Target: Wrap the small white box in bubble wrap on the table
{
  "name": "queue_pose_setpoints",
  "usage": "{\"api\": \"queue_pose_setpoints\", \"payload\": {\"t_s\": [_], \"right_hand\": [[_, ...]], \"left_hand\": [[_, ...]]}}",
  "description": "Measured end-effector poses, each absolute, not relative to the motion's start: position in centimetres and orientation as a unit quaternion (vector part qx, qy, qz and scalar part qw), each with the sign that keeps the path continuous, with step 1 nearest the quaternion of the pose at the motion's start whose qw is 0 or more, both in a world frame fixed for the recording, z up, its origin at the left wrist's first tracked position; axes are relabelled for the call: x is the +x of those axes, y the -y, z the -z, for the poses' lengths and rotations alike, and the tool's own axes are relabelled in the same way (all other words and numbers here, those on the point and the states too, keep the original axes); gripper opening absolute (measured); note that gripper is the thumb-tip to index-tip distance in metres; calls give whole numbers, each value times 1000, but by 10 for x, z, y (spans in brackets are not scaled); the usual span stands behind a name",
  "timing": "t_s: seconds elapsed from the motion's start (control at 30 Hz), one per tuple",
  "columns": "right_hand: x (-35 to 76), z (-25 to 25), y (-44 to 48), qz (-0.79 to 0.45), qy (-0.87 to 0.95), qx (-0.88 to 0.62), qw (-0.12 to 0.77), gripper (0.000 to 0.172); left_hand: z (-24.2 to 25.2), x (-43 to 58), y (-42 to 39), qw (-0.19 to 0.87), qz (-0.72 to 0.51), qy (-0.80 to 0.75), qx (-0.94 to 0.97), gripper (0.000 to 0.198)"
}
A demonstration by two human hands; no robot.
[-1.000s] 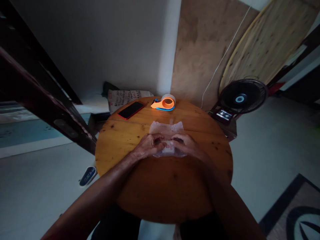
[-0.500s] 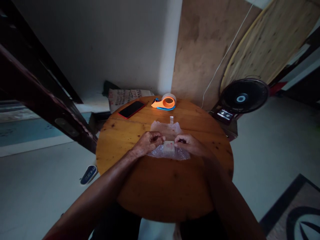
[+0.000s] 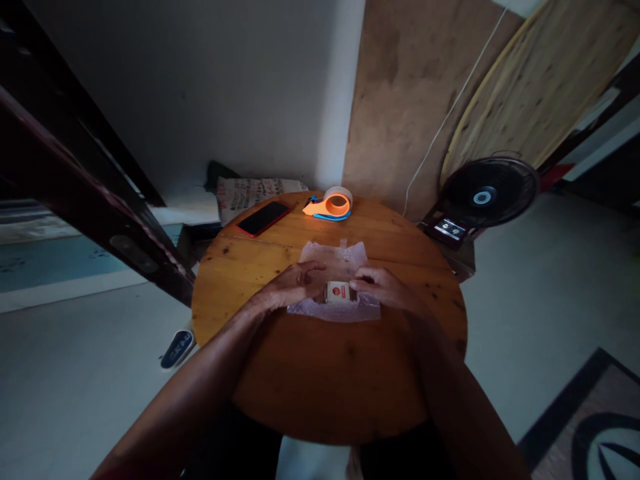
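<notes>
A small white box with red print lies face up on a sheet of clear bubble wrap near the middle of the round wooden table. My left hand is just left of the box, fingers stretched out and apart over the wrap, holding nothing. To the box's right is my right hand, its fingers curled, with thumb and forefinger closed at the box's right edge. Part of the wrap is hidden beneath both hands. A short strip of tape shows at the wrap's far edge.
At the table's far side lie an orange tape dispenser and a red-edged phone. Beyond the right edge stands a dark fan. A printed sack leans at the wall. A blue slipper is on the floor at left.
The box's printed face now shows clearly and squarely. My left hand has opened and drawn back left from the box. My right hand stays at its right side. The near wrap lies lower.
</notes>
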State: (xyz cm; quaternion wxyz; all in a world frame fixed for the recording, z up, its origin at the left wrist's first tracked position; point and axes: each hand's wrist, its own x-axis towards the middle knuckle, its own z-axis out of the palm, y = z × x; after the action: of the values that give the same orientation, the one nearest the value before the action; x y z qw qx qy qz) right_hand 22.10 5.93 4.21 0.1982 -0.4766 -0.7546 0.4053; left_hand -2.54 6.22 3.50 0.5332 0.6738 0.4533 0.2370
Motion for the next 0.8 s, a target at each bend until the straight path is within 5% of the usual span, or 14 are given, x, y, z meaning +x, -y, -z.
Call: {"api": "queue_pose_setpoints", "payload": {"t_s": [0.1,0.43,0.67,0.8], "right_hand": [[220,-40,-57,-448,747,-440,218,21],[214,-41,-51,-569,701,-383,196,53],[212,-35,-55,-487,754,-397,189,41],[212,-33,-56,-459,780,-381,191,35]], "left_hand": [[-43,-28,-60,551,-222,-420,686,68],[-32,-29,-63,515,-253,-415,706,49],[-28,-18,-60,514,-331,-393,687,40],[-23,-15,-58,522,-350,-361,689,58]]}}
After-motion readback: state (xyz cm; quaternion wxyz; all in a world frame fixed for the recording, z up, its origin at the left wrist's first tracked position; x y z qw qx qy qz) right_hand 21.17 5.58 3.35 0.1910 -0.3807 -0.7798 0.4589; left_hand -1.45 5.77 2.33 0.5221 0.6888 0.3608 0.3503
